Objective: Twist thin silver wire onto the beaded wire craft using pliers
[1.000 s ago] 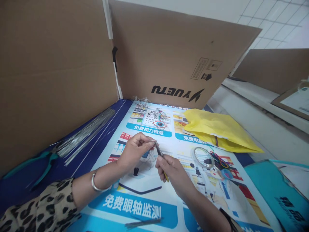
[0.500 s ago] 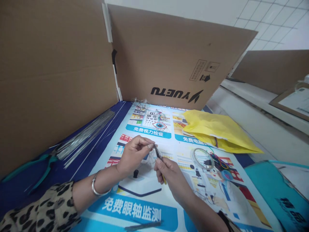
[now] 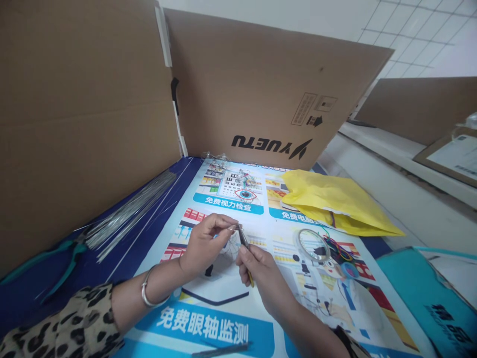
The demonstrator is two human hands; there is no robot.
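My left hand is closed in a pinch over the middle of the printed poster, thumb against index finger, on a thin wire whose fine loops dangle below the fingertips. Close beside it, my right hand grips a pair of needle-nose pliers. Their dark, slender jaws point up and touch the spot where my left fingertips pinch. A yellow handle end sticks out beneath my right fingers. What exactly lies between the jaws is too small to make out.
Left lie a bundle of straight wires and teal-handled pliers. Tangled wire sits at the back. On the right are a clear ring-shaped roll, coloured cords, a yellow bag and a teal packet. Cardboard panels stand behind.
Both hands stay almost in place. My left fingers have shifted slightly at the tip of the pliers, and the whole view has moved a little.
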